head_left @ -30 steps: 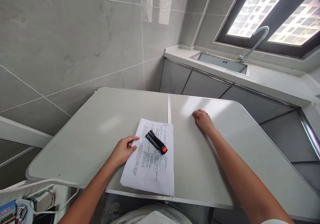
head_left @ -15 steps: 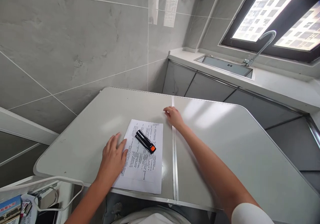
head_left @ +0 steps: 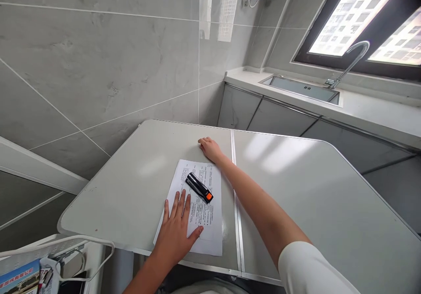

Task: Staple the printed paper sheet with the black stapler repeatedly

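Observation:
Printed paper sheets (head_left: pixel 205 241) lie on the pale folding table (head_left: pixel 131 197), near its front edge. On top of them rests a black stapler (head_left: pixel 199 187) with an orange end, slanting down to the right. My left hand (head_left: pixel 177 228) lies flat with spread fingers over the lower left of the paper, its fingertips just below the stapler and apart from it. Beyond the paper's top edge, my right hand (head_left: pixel 210 148) is low over the table, fingers loosely bent and holding nothing visible.
A metal seam (head_left: pixel 235 197) crosses the table right of the paper. At lower left stands a white basket (head_left: pixel 59 241) with booklets inside. A tiled wall (head_left: pixel 98 57) is behind the table; a counter with a sink (head_left: pixel 302 90) and faucet (head_left: pixel 351 64) stands at the back right.
My left hand has moved right, from beside the paper onto its lower part. My right hand has shifted left across the seam toward the paper's top edge. The view has tilted slightly.

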